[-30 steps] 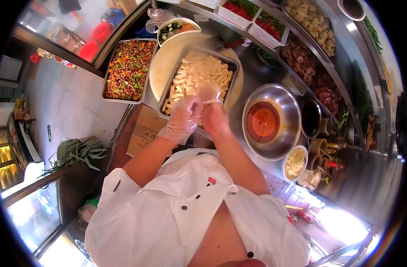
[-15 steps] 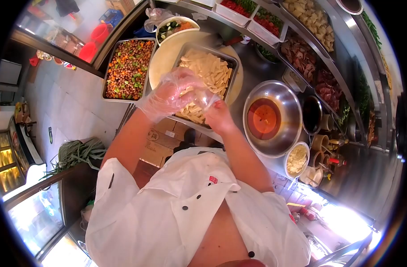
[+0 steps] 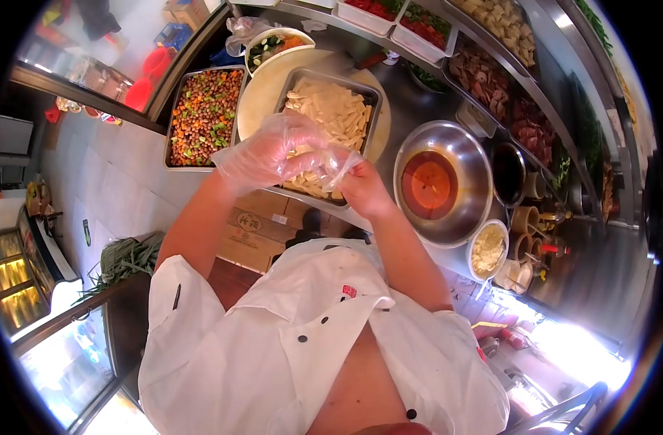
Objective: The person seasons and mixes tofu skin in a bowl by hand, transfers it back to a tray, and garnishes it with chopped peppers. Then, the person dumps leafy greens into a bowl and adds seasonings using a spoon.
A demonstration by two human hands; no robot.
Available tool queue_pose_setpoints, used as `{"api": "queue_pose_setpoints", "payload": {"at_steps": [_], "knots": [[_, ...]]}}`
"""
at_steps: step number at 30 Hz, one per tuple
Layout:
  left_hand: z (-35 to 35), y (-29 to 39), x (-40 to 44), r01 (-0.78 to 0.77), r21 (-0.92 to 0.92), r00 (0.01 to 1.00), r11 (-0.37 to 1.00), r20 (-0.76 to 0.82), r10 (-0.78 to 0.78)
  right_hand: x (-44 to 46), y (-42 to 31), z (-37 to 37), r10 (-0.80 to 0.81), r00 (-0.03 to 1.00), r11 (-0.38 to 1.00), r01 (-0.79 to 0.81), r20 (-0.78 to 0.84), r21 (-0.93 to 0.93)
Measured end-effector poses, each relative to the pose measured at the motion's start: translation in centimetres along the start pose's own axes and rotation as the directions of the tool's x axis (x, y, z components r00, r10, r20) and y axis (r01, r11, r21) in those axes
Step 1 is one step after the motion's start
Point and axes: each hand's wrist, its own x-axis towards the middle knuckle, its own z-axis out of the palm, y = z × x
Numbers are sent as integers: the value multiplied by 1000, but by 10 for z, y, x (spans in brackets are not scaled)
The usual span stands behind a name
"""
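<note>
My left hand (image 3: 273,151) wears a clear plastic glove and is over the near left part of a metal tray (image 3: 377,109) of pale strips (image 3: 339,112). Beside it on the right, my right hand (image 3: 362,190) pinches a clear plastic glove (image 3: 336,163), which hangs between the two hands. My left fingers are bent toward that plastic; whether they grip it is unclear. The tray rests on a round board (image 3: 259,98).
A tray of peanuts and diced vegetables (image 3: 204,116) lies left of the board. To the right stand a steel bowl with red liquid (image 3: 444,181), a bowl of minced pale food (image 3: 487,250) and a dark liquid bowl (image 3: 508,174). Ingredient trays (image 3: 422,36) line the shelf.
My left hand has moved up and left over the tray, its glove spread wider. My right hand shifted slightly right, with the plastic now stretched between the hands. The view has tilted a little.
</note>
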Motion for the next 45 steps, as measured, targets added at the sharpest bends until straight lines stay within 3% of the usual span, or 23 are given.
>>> {"api": "queue_pose_setpoints", "payload": {"at_steps": [4, 7, 13, 16, 19, 21, 23, 26, 29, 36, 42, 45], "knots": [[-2, -8, 2, -23, -77, 1000, 997, -11, 22, 0, -2, 3, 10, 999, 1000, -9, -47, 6], [-8, -17, -1, 116, -218, 983, 969, -112, -143, -2, -7, 3, 34, 995, 998, -28, -98, 57], [-5, -24, 2, 144, -324, 927, 935, -286, -242, 7, 11, -6, -41, 986, 951, 88, -159, 296], [6, -12, 3, 372, -519, 763, 769, -301, -572, 11, 7, 0, -26, 979, 907, 107, -201, 407], [27, 7, 0, 566, -275, 614, 777, -488, -621, 10, 5, 4, 21, 971, 837, 113, -238, 536], [53, 14, -14, 512, -169, 675, 842, -527, -516, 10, 2, 8, 48, 963, 794, 123, -263, 595], [72, 23, -13, 379, -12, 802, 925, -495, -335, 10, -8, 17, 75, 957, 786, 117, -281, 607], [91, 17, -13, 314, 95, 823, 945, -523, -221, 13, -1, 16, 69, 950, 790, 135, -305, 599], [93, 9, -8, 326, 141, 827, 935, -522, -210, 13, -3, 20, 35, 948, 812, 158, -317, 562], [104, -3, -1, 376, -63, 802, 925, -478, -359, 19, 6, 15, -26, 932, 868, 201, -362, 455], [108, -9, -6, 378, -377, 821, 846, -286, -494, 27, 18, 12, -14, 819, 913, 244, -573, 327], [108, -7, -9, 413, -425, 833, 806, -181, -523, 26, 9, 16, 100, 783, 940, 127, -613, 315]]}}
